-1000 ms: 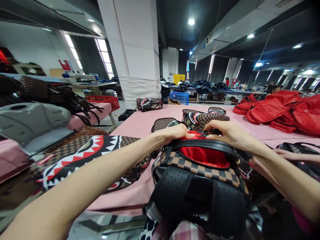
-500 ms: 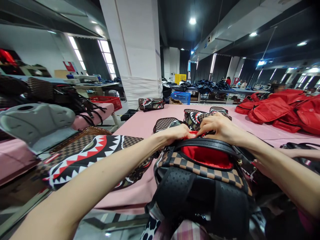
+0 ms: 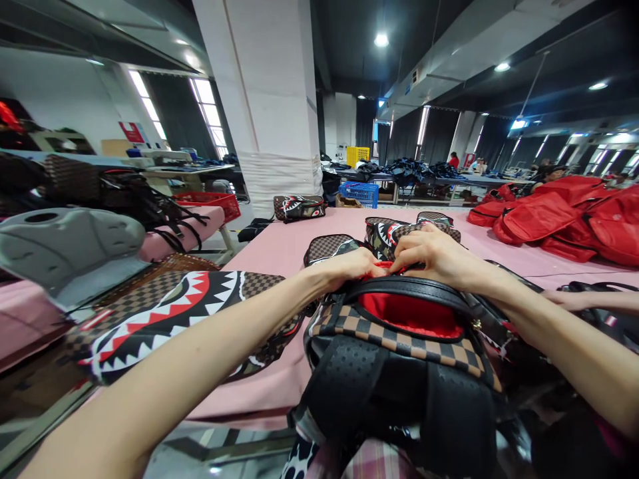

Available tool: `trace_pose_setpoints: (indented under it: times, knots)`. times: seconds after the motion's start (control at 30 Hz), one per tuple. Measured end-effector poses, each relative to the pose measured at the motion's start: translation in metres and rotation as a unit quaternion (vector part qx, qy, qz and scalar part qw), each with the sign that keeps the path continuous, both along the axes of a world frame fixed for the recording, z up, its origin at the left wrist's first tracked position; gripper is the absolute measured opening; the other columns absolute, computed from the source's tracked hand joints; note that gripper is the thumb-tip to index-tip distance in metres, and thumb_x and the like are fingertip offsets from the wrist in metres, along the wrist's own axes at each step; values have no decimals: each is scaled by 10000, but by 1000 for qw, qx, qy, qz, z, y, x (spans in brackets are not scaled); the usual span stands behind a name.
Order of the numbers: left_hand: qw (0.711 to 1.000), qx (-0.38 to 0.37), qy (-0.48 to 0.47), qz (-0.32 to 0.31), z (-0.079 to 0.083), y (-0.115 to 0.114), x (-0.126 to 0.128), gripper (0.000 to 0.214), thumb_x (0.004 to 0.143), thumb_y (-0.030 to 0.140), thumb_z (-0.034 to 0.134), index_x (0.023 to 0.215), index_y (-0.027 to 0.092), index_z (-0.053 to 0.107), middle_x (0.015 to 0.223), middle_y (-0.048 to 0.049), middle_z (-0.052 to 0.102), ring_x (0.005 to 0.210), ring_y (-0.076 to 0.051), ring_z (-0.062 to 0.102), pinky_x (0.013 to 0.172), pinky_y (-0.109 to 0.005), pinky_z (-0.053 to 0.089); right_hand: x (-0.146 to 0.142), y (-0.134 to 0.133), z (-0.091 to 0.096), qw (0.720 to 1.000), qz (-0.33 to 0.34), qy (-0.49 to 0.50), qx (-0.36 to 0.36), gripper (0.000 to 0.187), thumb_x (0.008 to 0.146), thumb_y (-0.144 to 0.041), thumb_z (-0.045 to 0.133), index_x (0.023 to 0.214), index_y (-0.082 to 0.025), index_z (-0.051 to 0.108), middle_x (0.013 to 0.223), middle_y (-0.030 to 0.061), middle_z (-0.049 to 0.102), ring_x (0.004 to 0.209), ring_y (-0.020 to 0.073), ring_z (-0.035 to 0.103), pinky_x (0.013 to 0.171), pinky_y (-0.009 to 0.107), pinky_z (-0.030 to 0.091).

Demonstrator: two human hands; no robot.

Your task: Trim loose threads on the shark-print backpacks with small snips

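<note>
A checkered brown backpack [image 3: 399, 346] with black straps and a red lining stands in front of me, its top open. My left hand [image 3: 344, 265] is closed on the far rim of the opening, pinching the red lining. My right hand [image 3: 432, 253] grips the same far edge just to the right, fingers curled. The two hands nearly touch. What lies under the fingers is hidden.
A shark-mouth printed bag [image 3: 164, 319] lies flat at the left on the pink table [image 3: 284, 246]. More such bags [image 3: 399, 233] sit behind my hands. Red bags [image 3: 574, 219] pile at the right. Another person's hand [image 3: 569, 301] rests at the right edge. A white pillar [image 3: 269, 100] stands behind.
My right hand has slid left along the far rim of the opening, closer to my left hand. The backpack has stayed in place.
</note>
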State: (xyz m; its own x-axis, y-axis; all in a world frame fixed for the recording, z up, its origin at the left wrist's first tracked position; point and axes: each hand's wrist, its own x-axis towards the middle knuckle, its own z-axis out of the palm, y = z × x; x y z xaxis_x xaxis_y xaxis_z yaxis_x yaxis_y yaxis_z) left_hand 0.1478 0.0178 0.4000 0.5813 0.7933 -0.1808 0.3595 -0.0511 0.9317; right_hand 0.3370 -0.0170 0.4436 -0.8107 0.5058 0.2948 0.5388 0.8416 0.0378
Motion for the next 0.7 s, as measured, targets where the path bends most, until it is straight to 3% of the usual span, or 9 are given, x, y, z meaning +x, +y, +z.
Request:
trace_pose_setpoints:
  times: [0.1, 0.23, 0.33, 0.4, 0.47, 0.5, 0.6, 0.63, 0.7]
  knots:
    - [1000, 0, -13, 3, -1, -1, -1, 255, 572, 361, 692, 582, 123, 603, 508, 4, 557, 427, -84, 423, 435, -217, 279, 8, 4, -2, 992, -44, 112, -42, 159, 800, -299, 577, 846, -182, 675, 853, 40, 631, 825, 166, 554, 752, 305, 349]
    - [1000, -5, -26, 12, -2, -3, 0, 367, 560, 467, 715, 666, 120, 660, 577, -29, 627, 461, -110, 486, 451, -221, 326, 35, -2, -12, 915, -183, 334, -135, 377, 673, -367, 662, 974, -141, 632, 885, 42, 639, 773, 158, 563, 670, 264, 417]
    - [1000, -1, -28, 13, -2, -1, 3, 381, 560, 470, 715, 676, 110, 668, 589, -45, 639, 462, -116, 498, 453, -222, 342, 46, -15, -24, 885, -242, 304, -258, 310, 675, -400, 634, 813, -125, 666, 726, 20, 631, 641, 132, 542, 562, 232, 405]
    - [1000, 17, -26, 4, 1, -2, 3, 375, 590, 467, 689, 702, 110, 675, 629, -58, 656, 496, -137, 531, 478, -236, 377, 44, -22, -30, 870, -230, 288, -327, 260, 711, -374, 586, 726, -128, 667, 674, 8, 627, 610, 121, 540, 542, 220, 404]
    - [995, 101, -5, 10, 6, -12, 1, 348, 651, 459, 636, 728, 123, 681, 685, -58, 670, 575, -167, 576, 540, -257, 425, 38, -25, -32, 854, -207, 314, -358, 197, 711, -301, 561, 719, -134, 666, 676, -7, 634, 614, 110, 548, 552, 206, 414]
    - [983, 179, 3, 37, 10, -21, -1, 327, 690, 446, 603, 747, 134, 681, 724, -54, 676, 633, -179, 594, 588, -266, 444, 35, -25, -32, 847, -197, 331, -367, 170, 700, -263, 556, 724, -134, 665, 674, -13, 635, 613, 105, 551, 557, 199, 417]
    - [883, 448, -6, 139, 16, -60, -4, 262, 797, 374, 515, 843, 170, 673, 856, -47, 680, 810, -184, 604, 753, -276, 453, 30, -21, -31, 823, -174, 364, -400, 143, 672, -215, 552, 705, -123, 657, 641, -17, 629, 589, 93, 552, 549, 185, 422]
    - [856, 501, -2, 128, 16, -73, -4, 255, 814, 367, 504, 862, 181, 671, 871, -48, 680, 835, -183, 602, 779, -278, 448, 30, -20, -32, 812, -167, 375, -415, 143, 664, -214, 560, 710, -120, 658, 642, -14, 634, 586, 93, 555, 550, 185, 428]
    - [856, 514, 49, 13, 14, -93, 1, 238, 821, 367, 518, 882, 198, 673, 859, -45, 686, 827, -183, 610, 777, -273, 453, 30, -18, -34, 788, -157, 401, -439, 155, 656, -230, 589, 731, -117, 662, 653, -9, 646, 576, 91, 560, 550, 184, 439]
